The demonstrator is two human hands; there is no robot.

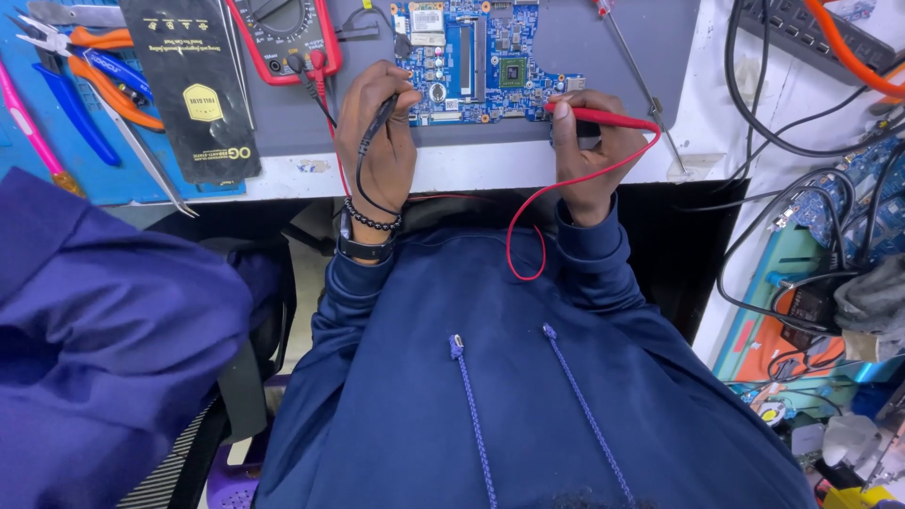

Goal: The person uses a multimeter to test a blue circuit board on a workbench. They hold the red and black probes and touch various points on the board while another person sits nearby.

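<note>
Our left hand (377, 132) pinches one black probe (382, 113), our right hand (589, 141) grips one red probe (603, 117); both tips touch the one blue circuit board (471, 57) on the grey mat (603, 38). One multimeter (283, 33) lies beside it.

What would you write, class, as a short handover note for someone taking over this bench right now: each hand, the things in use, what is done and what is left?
Left hand: holds the black probe, tip at the blue circuit board lower edge.
Right hand: holds the red probe, tip at the board's right lower edge.
Multimeter: sits left of the board, leads plugged in.
Done: both probes placed on the board.
Left: the reading cannot be told; the display is out of view.
</note>
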